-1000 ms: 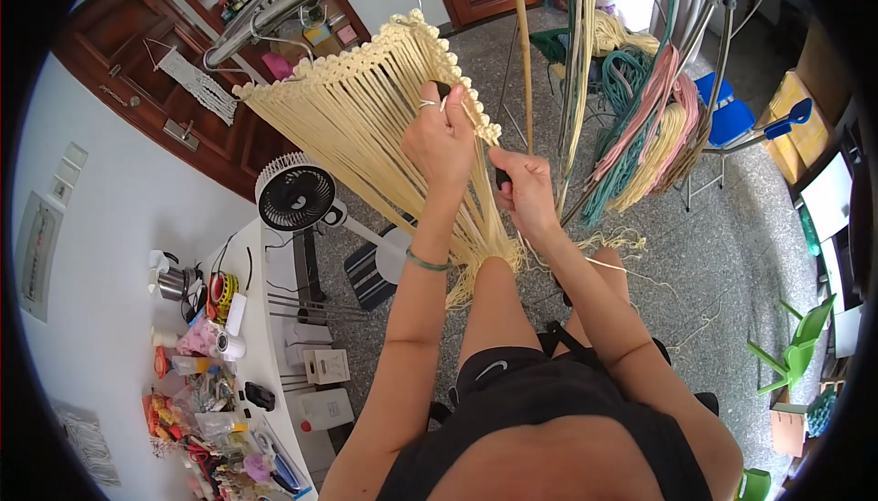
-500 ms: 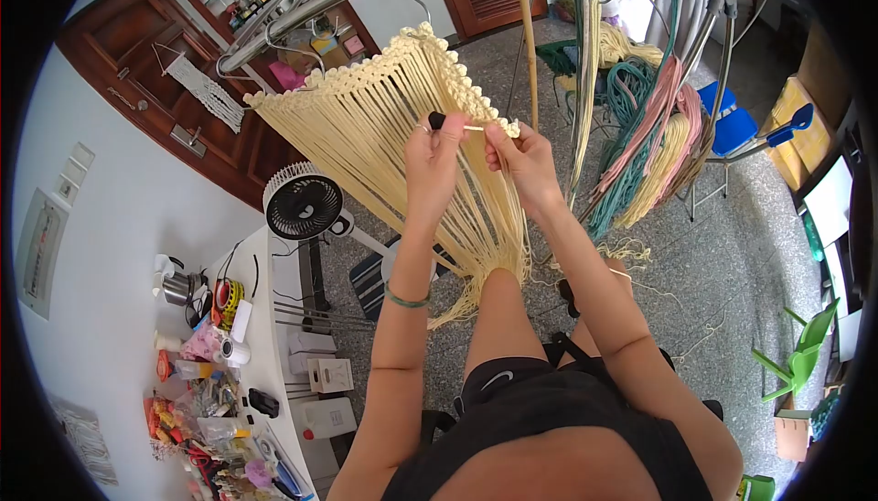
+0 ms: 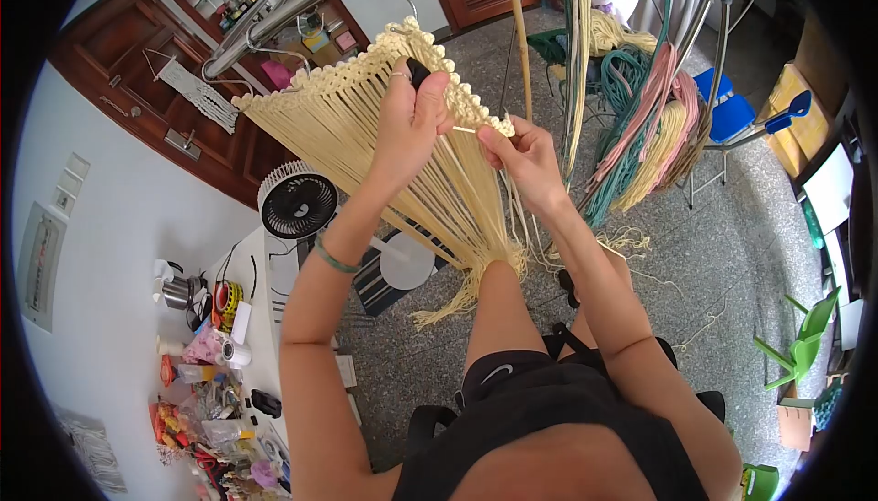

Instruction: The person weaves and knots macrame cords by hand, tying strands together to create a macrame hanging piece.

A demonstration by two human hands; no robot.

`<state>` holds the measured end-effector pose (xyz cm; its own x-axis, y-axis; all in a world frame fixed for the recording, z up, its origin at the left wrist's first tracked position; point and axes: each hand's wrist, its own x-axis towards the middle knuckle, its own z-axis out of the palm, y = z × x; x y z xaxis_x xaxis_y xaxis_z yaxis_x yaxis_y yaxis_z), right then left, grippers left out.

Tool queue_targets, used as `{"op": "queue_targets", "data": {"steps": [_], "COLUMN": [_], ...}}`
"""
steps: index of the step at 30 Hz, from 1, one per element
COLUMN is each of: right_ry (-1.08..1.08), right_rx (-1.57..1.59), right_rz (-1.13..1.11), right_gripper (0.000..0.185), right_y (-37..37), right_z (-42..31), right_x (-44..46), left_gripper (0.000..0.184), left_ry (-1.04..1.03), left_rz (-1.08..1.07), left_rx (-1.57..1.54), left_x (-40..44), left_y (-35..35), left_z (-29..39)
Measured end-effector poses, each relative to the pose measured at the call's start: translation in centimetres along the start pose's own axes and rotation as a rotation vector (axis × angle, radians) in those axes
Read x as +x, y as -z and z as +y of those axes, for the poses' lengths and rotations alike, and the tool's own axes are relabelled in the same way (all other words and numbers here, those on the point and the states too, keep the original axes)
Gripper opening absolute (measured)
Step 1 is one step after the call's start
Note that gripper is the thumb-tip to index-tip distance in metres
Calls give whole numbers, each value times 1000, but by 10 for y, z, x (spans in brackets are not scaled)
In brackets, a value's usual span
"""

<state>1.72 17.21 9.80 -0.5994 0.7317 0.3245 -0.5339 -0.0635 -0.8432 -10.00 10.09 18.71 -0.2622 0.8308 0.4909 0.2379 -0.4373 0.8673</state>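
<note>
A cream macramé piece [image 3: 338, 89] with a thick knotted upper border hangs in front of me, its long cords [image 3: 412, 190] gathering down toward my knee. My left hand [image 3: 413, 121] is closed on a cream cord [image 3: 465, 129], a short taut length of which runs to the right hand. A small black item [image 3: 417, 72] shows at the top of that fist; its kind is unclear. Thumb and fingers of my right hand [image 3: 526, 158] pinch the lower right end of the knotted border [image 3: 501, 123].
A metal rail [image 3: 311, 9] with hooks carries the piece. Teal, pink and cream cord bundles [image 3: 631, 107] hang at right. A fan [image 3: 299, 202] stands left, beside a cluttered white table [image 3: 265, 355]. Blue [image 3: 729, 121] and green chairs [image 3: 809, 341] stand on the right.
My left hand has moved up and left and turned, with its forearm swung outward. My right hand still pinches the border's end, nearly in place. The view has shifted slightly.
</note>
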Motion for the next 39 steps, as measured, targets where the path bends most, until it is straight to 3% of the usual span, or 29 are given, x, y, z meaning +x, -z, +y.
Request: {"op": "queue_targets", "data": {"steps": [9,14,19,25,31,39], "right_ry": [-68,-84,-52,-78,-95,98], "right_rx": [-42,-81,-288,-362,-185,-127], "right_rz": [-155,-155,-206,-183,0,129], "right_gripper": [18,16,15,18,29,27], "right_y": [19,32,33,22,0,-20], "right_z": [4,-2,-2,-3,11,24], "right_x": [0,-5,-14,-26,-41,-40], "left_gripper": [18,23,35,24,20,22], "left_ry": [-45,179,515,413,399,326], "left_rz": [146,324,35,66,85,183], "left_rx": [109,0,110,138,139,145], "left_x": [-14,-39,-49,-47,-40,-34], "left_y": [3,-11,-15,-23,-25,-38], "left_z": [-15,-23,-28,-30,-36,-44]}}
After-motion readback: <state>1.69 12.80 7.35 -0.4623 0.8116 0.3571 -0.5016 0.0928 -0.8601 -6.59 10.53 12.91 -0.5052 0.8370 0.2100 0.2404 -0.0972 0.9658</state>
